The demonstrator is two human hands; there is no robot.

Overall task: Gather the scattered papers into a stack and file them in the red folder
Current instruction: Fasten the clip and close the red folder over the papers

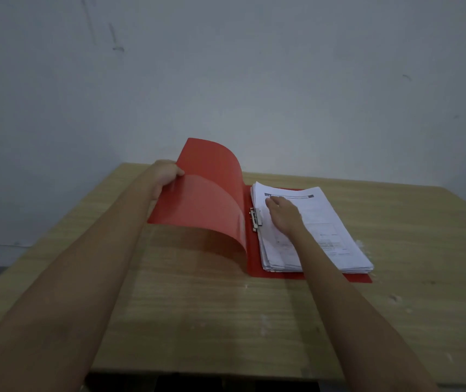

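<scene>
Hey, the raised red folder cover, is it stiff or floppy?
Probably floppy: the red cover bows in a curve where the left hand grips its edge. Likely light too, since that single grip holds it up.

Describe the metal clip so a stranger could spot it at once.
On the wooden table lies an open red folder. The metal clip sits by its spine, at the left edge of the paper stack. It is the only silvery piece there.

left hand: bare | right hand: bare | forearms: bare
</scene>
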